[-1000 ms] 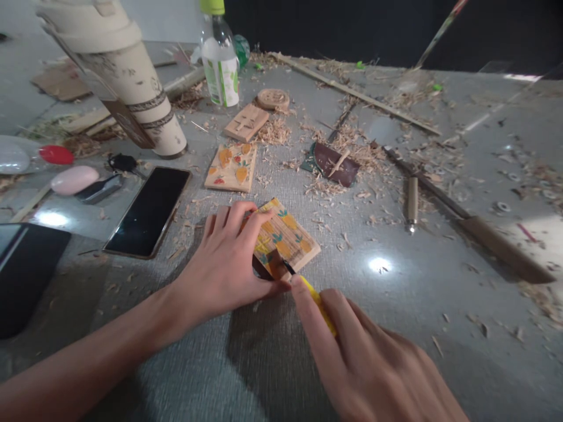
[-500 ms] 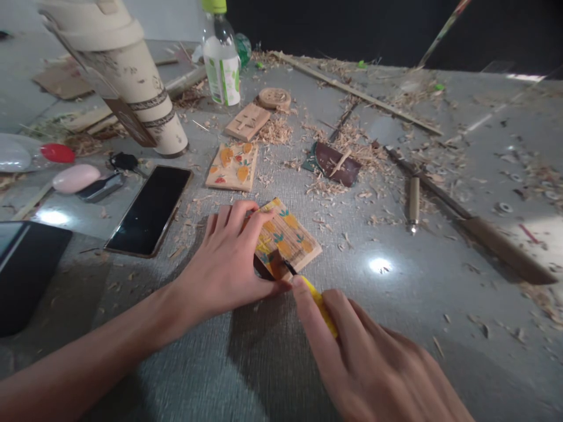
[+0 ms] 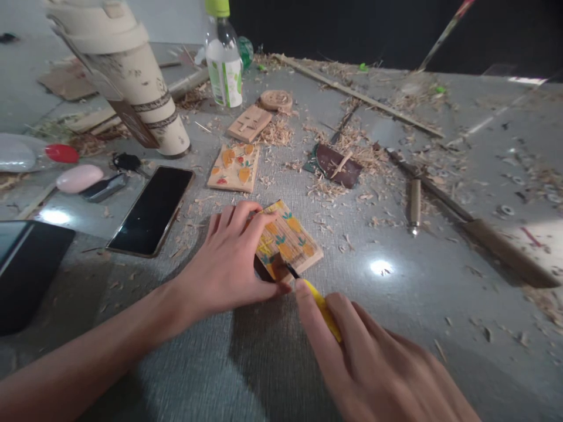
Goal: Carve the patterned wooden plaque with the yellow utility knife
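A small wooden block (image 3: 295, 234) painted with yellow-orange pineapples and green leaves lies flat on the grey textured table. Fingers at its upper left edge and thumb at its near corner, my left hand (image 3: 231, 255) grips it. My right hand (image 3: 369, 357) is wrapped round the yellow handle of a utility knife (image 3: 323, 308). The dark tip of the knife meets the block's painted face near its closest corner. A shadow covers that corner, so the exact cut cannot be made out. Behind the block lies a second wooden block (image 3: 234, 168) painted with oranges and strawberries.
A phone (image 3: 152, 211), a cream tumbler (image 3: 152, 105) and a bottle (image 3: 225, 76) stand or lie to the left and back. Carved wood pieces (image 3: 249, 124), a dark leather sheath (image 3: 338, 165) and a long wooden-handled tool (image 3: 510, 252) lie beyond, among wood shavings.
The whole view has shifted very slightly. Both hands, the knife and the block keep nearly the same positions relative to one another.
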`<state>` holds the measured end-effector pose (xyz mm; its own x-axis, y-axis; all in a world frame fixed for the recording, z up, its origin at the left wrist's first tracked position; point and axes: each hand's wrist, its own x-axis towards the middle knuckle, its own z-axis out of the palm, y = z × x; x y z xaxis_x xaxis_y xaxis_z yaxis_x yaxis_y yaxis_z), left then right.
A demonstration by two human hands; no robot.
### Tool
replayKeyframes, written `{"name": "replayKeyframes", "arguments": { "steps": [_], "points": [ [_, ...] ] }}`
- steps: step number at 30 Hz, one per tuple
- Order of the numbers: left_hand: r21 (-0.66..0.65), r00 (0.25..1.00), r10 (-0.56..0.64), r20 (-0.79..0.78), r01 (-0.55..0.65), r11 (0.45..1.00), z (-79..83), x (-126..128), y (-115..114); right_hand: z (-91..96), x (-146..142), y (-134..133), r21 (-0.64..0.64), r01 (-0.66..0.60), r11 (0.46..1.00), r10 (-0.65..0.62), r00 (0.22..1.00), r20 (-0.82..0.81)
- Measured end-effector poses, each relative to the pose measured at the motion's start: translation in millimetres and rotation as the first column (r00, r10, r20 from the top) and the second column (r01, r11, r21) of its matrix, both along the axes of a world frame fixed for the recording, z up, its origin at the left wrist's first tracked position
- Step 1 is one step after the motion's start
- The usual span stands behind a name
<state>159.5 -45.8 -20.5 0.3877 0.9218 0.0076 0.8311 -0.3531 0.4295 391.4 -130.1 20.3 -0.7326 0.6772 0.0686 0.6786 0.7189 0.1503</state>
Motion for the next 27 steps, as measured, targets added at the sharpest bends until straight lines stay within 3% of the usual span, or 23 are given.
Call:
{"name": "replayKeyframes", "arguments": {
  "steps": [27],
  "points": [
    [-0.008,0.998,-0.069,-0.003,0.069,0.998,-1.8,-6.2,3.7,7.0,6.8,2.0,-0.063,-0.002,0.998,0.001,1.0,-0.024]
  ]
}}
